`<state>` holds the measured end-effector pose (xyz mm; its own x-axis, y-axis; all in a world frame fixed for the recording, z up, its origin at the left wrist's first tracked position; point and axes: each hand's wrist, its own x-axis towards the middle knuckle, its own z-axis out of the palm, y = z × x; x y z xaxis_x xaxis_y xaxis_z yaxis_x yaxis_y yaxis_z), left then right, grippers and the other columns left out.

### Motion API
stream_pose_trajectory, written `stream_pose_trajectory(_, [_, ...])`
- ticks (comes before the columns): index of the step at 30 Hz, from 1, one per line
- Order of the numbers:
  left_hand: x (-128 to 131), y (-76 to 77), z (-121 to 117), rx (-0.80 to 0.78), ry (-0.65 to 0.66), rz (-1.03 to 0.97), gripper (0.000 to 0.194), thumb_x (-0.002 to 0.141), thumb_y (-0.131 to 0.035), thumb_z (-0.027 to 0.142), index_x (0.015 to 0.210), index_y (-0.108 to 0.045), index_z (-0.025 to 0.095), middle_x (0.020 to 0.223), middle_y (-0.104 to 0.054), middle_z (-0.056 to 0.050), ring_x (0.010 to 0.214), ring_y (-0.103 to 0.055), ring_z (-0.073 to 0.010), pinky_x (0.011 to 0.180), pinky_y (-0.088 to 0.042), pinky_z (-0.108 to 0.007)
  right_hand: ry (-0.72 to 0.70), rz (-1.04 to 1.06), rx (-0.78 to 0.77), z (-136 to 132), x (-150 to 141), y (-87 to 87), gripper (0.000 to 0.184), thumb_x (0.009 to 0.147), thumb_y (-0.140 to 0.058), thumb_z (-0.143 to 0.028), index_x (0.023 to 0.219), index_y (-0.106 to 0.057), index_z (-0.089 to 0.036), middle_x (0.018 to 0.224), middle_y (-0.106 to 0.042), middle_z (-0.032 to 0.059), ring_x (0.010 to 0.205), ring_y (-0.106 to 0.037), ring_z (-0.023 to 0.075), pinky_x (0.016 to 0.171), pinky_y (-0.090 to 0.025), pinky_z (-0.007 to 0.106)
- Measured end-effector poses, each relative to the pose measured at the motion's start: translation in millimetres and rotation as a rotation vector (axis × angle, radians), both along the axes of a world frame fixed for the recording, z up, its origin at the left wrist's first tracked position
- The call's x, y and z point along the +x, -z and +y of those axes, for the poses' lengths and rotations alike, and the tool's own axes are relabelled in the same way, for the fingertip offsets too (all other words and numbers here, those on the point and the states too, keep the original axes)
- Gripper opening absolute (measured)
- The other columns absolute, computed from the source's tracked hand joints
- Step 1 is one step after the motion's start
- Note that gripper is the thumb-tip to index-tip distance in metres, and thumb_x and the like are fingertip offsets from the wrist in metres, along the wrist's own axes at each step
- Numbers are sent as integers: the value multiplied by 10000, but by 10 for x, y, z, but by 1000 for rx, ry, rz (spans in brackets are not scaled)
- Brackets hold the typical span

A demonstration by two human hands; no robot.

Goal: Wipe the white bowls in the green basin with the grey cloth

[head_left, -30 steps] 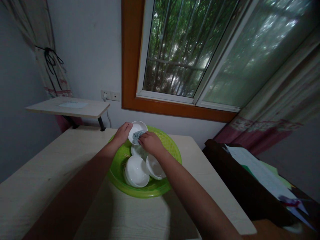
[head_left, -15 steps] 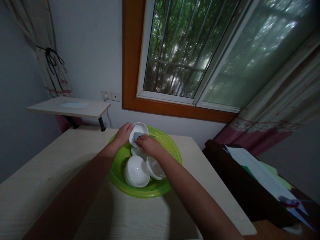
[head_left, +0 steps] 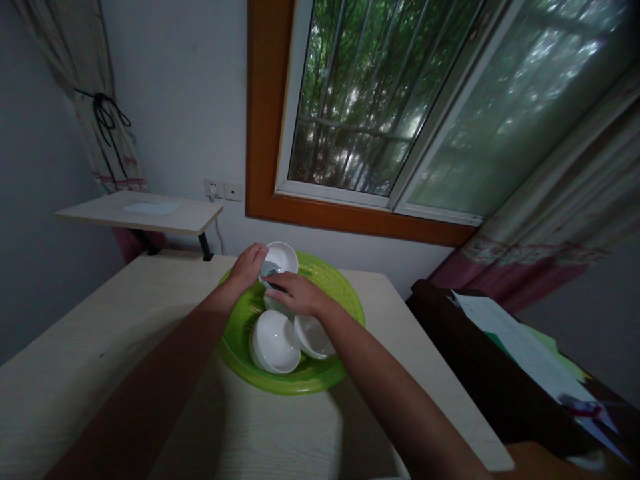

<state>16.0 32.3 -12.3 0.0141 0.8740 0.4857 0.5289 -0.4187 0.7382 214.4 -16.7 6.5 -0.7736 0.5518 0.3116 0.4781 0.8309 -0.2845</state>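
My left hand (head_left: pixel 249 265) is closed on the left rim of a white bowl (head_left: pixel 284 255), tilted at the far side of a green plastic basin (head_left: pixel 327 280). In my right hand (head_left: pixel 296 292) is a grey-blue cloth (head_left: pixel 270 268), pressed against the inside of that bowl near its left and lower rim. Nearer to me in the basin lie a white bowl (head_left: pixel 277 341) and, to its right, another white bowl (head_left: pixel 314 337), partly covered by my right forearm. A further pale bowl (head_left: pixel 274 304) shows beneath my right hand. Thin wooden sticks (head_left: pixel 254 309) lie at the basin's left.
The basin stands on a light wooden table (head_left: pixel 270 433). A small raised shelf (head_left: pixel 185 220) with a paper (head_left: pixel 151 208) is at the back left. Behind are wall sockets (head_left: pixel 223 191) and a barred window (head_left: pixel 360 100). Papers (head_left: pixel 520 347) lie on dark furniture at the right.
My right hand has moved the cloth from the bowl's middle toward its lower left rim, and the fingers now reach further left. My left hand keeps its hold on the bowl.
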Motion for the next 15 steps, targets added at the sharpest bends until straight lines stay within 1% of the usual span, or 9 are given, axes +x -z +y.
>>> stream_pose_trajectory(2, [6,-11,-7,2,14,19,358,981,-361,468,957,-614,215,1024,-694,-86,1014,-620,-237,977,-474,-372,34,-72,31,-4,-3,-31,464,1090,-386,-471,1255,-696,-167,1238,-741,112,1149,-676,209,1026,-467,331])
stream_pose_trajectory(4, [12,-23,-15,-2,24,35,373,979,-369,472,964,-631,207,1035,-702,-95,1014,-627,-242,972,-479,-377,106,-148,77,-14,-8,-51,537,1105,-313,-479,1100,-745,-161,1083,-774,106,1039,-699,198,956,-479,318])
stream_pose_trajectory(5, [15,-28,-20,-8,28,43,382,979,-370,477,969,-638,204,1037,-705,-97,1011,-631,-243,967,-482,-378,145,-185,105,-18,-11,-55,577,1105,-289,-492,1044,-755,-158,1024,-776,108,1001,-702,198,942,-479,321])
stream_pose_trajectory(7, [18,-35,-28,-22,31,54,392,979,-372,485,975,-648,205,1035,-714,-93,1005,-636,-243,956,-487,-374,200,-246,169,-21,-13,-49,607,1098,-288,-519,1011,-771,-162,985,-773,113,982,-698,206,983,-462,350])
stream_pose_trajectory(9, [18,-38,-33,-38,27,53,401,979,-368,494,974,-652,211,1025,-721,-83,991,-638,-240,939,-490,-367,234,-275,239,-17,-9,-29,571,1089,-328,-526,1045,-782,-182,1024,-770,114,1031,-686,219,1072,-419,398])
stream_pose_trajectory(11, [17,-38,-34,-59,6,34,411,976,-361,503,969,-652,213,1006,-725,-75,963,-637,-239,911,-495,-363,282,-265,307,-9,0,-4,530,1078,-369,-530,1097,-779,-194,1117,-758,122,1135,-653,241,1156,-355,450])
stream_pose_trajectory(15, [11,-28,-20,-84,-19,-37,415,972,-346,511,970,-635,214,1003,-720,-70,944,-635,-232,890,-494,-357,362,-202,398,-2,11,29,535,1059,-405,-548,1208,-734,-153,1320,-683,166,1347,-535,298,1250,-219,533])
